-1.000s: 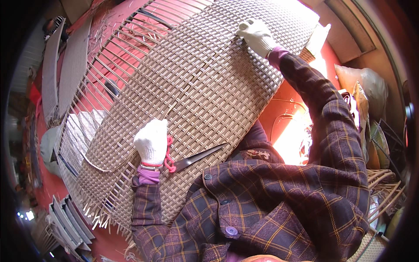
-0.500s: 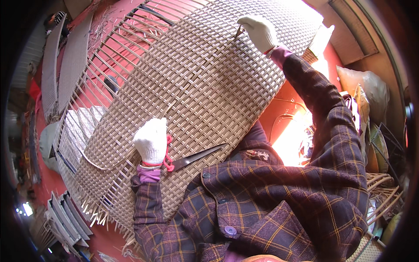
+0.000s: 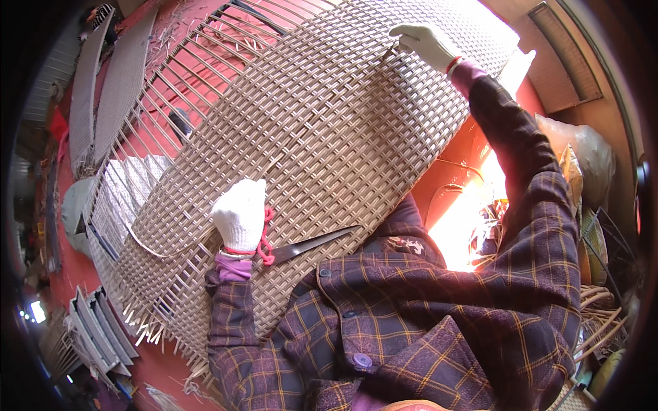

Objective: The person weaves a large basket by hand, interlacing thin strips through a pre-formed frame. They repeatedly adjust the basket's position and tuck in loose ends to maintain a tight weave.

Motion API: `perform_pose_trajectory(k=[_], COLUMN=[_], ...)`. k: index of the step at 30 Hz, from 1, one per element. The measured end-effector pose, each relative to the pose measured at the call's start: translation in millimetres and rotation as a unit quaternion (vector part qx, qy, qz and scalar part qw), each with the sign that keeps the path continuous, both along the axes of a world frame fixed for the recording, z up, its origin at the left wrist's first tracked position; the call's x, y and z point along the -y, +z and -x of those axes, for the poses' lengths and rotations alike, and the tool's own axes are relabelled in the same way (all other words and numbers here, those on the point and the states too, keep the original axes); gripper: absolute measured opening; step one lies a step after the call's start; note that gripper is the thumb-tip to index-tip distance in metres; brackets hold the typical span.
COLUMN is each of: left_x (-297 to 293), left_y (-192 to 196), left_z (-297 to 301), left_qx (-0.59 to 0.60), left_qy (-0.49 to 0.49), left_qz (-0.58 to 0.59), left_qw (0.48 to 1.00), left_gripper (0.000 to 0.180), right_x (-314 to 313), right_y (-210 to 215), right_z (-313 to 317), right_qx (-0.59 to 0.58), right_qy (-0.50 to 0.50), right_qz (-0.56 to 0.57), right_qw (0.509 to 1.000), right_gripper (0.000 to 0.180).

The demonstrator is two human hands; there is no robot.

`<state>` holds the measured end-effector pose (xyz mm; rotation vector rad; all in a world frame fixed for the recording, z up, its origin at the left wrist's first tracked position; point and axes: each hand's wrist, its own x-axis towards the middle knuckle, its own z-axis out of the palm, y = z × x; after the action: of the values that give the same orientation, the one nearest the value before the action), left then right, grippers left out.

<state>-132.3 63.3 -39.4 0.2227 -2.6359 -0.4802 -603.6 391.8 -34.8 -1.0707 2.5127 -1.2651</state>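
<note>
A large panel of tan wickerwork slants in front of me, its weave of flat strips covering most of its frame. My left hand, in a white knitted glove, rests closed on the lower left weave; what its fingers hold is hidden. Beside it lies a pair of scissors with red-wrapped handles, blade pointing right. Far up on the panel, my gloved right hand pinches a short brown end of weaving strip just above the surface. A loose pale strip curves across the panel left of my left hand.
Bare rods of the frame show along the panel's far left side. Long woven panels stand beyond. Slatted grey pieces lie at lower left. A filled plastic bag and bundled canes sit at my right.
My right hand has moved a little to the right and tipped, still pinching the strip end. The left hand and scissors stay at nearly the same place; the whole view has shifted slightly.
</note>
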Motion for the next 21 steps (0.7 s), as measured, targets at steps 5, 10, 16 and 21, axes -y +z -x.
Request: perform_pose_trajectory(k=[5,10,16,21], left_x=[-1.7,6.7,6.9,-11.9], left_y=[11.6,37.9,58.6,51.9], left_z=[0.9,-2.0,20.0,53.3], left_qx=[0.039,0.021,0.105,0.156], left_qy=[0.019,-0.052,-0.166,-0.181], left_qz=[-0.07,-0.1,-0.437,-0.314], left_qw=[0.997,0.993,0.878,0.919], left_gripper=[0.019,0.016,0.01,0.019], right_x=[0.8,16.4,28.6,76.0], right_y=[12.2,17.2,7.5,-7.0], right_z=[2.0,-2.4,-116.2,-190.1], right_qx=[-0.172,0.07,-0.385,-0.344], right_qy=[0.095,0.038,0.05,0.082], right_qz=[-0.239,-0.02,-0.047,-0.078], right_qw=[0.951,0.997,0.92,0.932], right_gripper=[0.038,0.041,0.037,0.054])
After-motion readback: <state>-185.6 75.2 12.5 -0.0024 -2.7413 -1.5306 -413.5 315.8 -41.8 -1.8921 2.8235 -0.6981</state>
